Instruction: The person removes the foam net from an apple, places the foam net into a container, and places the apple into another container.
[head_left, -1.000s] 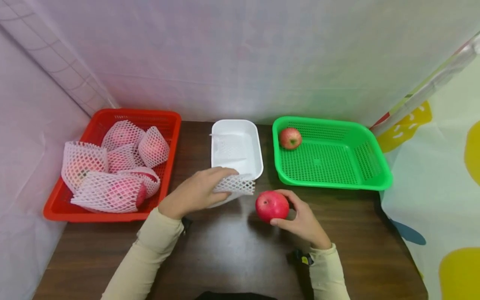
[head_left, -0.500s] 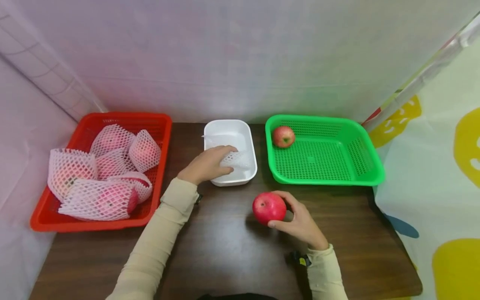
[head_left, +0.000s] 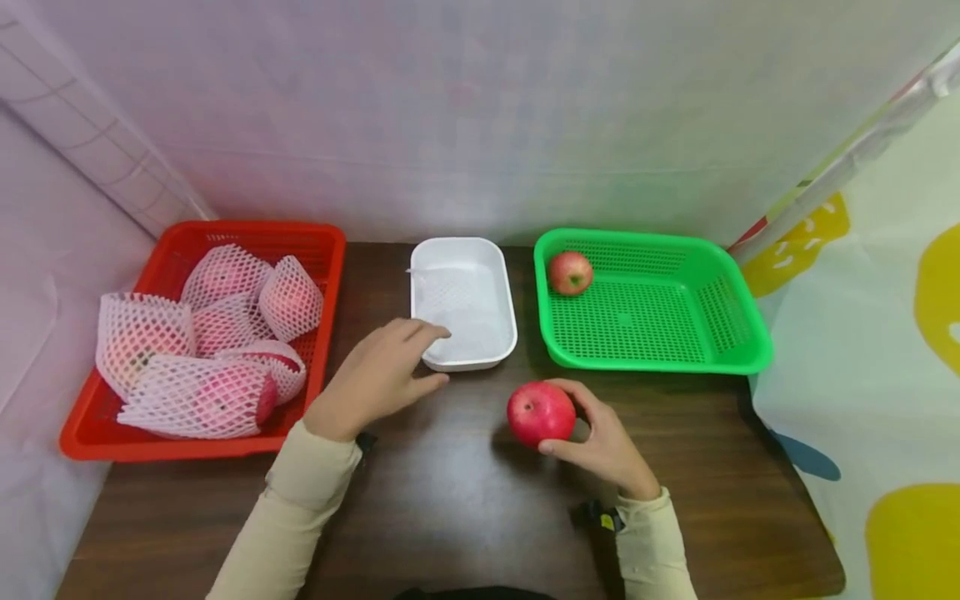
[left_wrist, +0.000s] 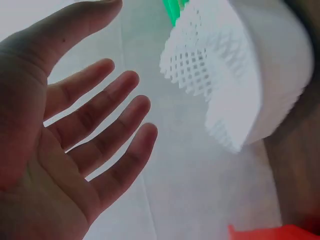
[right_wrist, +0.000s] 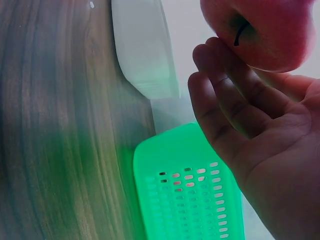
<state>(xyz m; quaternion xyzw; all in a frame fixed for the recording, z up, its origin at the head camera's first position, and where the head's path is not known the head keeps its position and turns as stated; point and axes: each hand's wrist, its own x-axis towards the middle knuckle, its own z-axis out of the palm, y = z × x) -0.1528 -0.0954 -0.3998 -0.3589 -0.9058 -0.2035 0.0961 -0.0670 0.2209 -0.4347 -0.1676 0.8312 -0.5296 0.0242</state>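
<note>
Nearby, the right hand [head_left: 603,446] held a red apple [head_left: 536,412] between curved fingers and thumb, above the dark wooden table [head_left: 450,492]. Just past it, the left hand [head_left: 380,377] held nothing, its fingers loosely spread, between a red basket [head_left: 202,452] of net-wrapped fruit [head_left: 232,396] and a white tray [head_left: 483,343] with foam netting [head_left: 448,293] inside. Farther off, a green basket [head_left: 652,329] contained one bare apple [head_left: 571,272].

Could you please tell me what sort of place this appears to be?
Probably a screened-off tabletop workspace: pale fabric-like sheeting surrounds the back and sides of a dark brown wood-grained table, which bears a rectangular red plastic basket of white-netted red apples.
</note>
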